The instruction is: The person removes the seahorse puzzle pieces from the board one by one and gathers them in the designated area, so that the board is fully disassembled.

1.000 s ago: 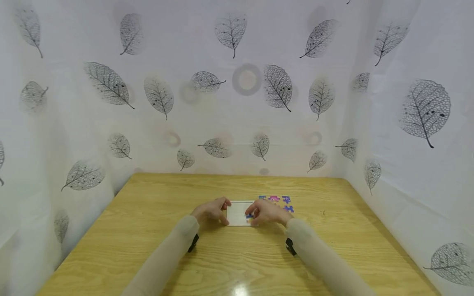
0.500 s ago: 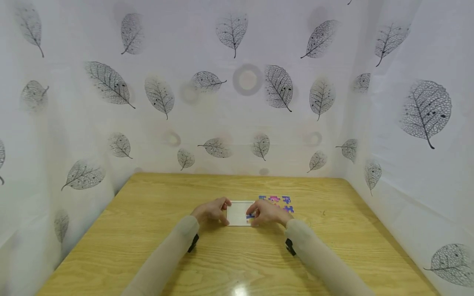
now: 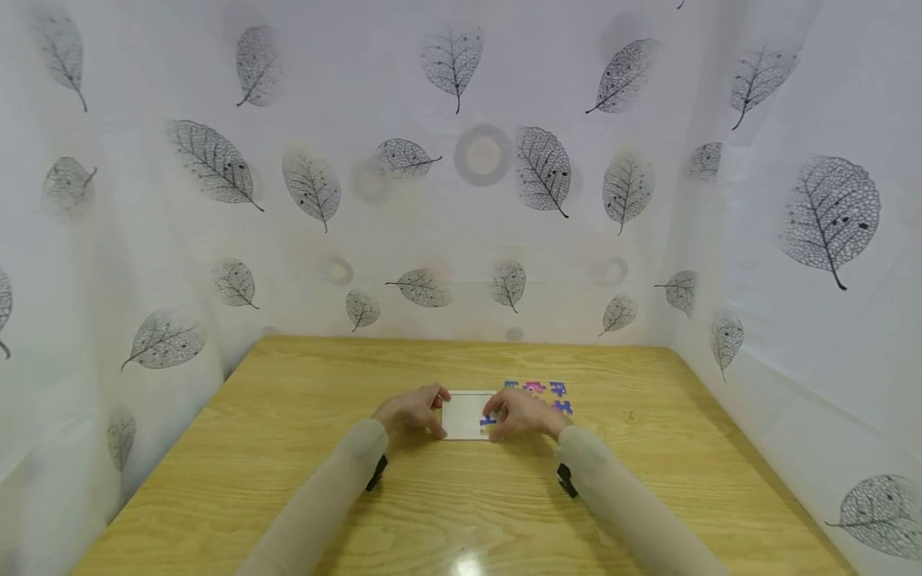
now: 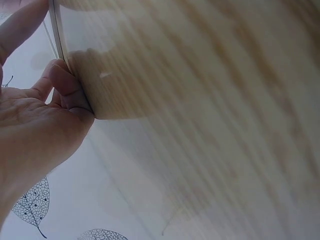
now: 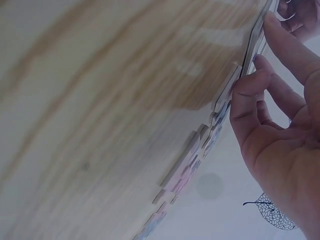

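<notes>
A flat white puzzle tray (image 3: 461, 416) lies on the table between both hands. My left hand (image 3: 412, 410) holds its left edge, with the thumb at the near corner and fingers at the far one. In the left wrist view, the fingertips meet the tray edge (image 4: 58, 35). My right hand (image 3: 524, 413) bends over the tray's right side, thumb and forefinger around a blue and yellow puzzle piece (image 3: 487, 426). In the right wrist view, bent fingers (image 5: 247, 95) rest by the tray's edge. The fingers partly hide the piece and the tray's right end.
Several loose puzzle pieces (image 3: 535, 386), pink, purple and blue, lie just behind and right of the right hand. They sit flat on the wooden table (image 3: 324, 376). A white curtain (image 3: 461, 240) with leaf prints stands around the back and sides.
The puzzle piece under my right fingers has shifted slightly to the right, and those fingers moved a little with it. My left hand stays on the tray.
</notes>
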The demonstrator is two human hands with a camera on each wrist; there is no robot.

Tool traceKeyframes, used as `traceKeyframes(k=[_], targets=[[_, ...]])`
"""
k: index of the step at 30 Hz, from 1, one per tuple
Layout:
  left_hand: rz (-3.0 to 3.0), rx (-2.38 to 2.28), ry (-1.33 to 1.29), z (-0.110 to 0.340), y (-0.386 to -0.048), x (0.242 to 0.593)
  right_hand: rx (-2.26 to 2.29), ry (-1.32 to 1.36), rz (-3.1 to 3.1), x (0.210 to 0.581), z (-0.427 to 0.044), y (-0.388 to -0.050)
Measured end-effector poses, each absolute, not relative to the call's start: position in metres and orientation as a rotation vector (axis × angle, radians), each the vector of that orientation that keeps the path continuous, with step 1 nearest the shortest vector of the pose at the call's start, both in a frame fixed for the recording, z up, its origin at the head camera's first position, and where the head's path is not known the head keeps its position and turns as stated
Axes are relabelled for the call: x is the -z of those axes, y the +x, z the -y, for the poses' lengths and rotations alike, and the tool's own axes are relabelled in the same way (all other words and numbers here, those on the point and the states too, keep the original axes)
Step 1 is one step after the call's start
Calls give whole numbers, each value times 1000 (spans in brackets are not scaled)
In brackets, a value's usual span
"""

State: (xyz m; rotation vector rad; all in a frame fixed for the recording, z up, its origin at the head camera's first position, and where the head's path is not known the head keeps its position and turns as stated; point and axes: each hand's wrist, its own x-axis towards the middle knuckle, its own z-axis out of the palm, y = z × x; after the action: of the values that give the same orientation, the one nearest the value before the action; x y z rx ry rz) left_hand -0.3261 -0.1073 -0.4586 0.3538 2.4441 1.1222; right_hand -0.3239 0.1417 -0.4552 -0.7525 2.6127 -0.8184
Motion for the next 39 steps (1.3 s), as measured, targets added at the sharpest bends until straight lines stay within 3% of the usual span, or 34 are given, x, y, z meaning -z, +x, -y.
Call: traceKeyframes(k=[39], targets=[[-2436,-1132,356,107,-327,461,1099,-791,-2433,456,-149,-326]])
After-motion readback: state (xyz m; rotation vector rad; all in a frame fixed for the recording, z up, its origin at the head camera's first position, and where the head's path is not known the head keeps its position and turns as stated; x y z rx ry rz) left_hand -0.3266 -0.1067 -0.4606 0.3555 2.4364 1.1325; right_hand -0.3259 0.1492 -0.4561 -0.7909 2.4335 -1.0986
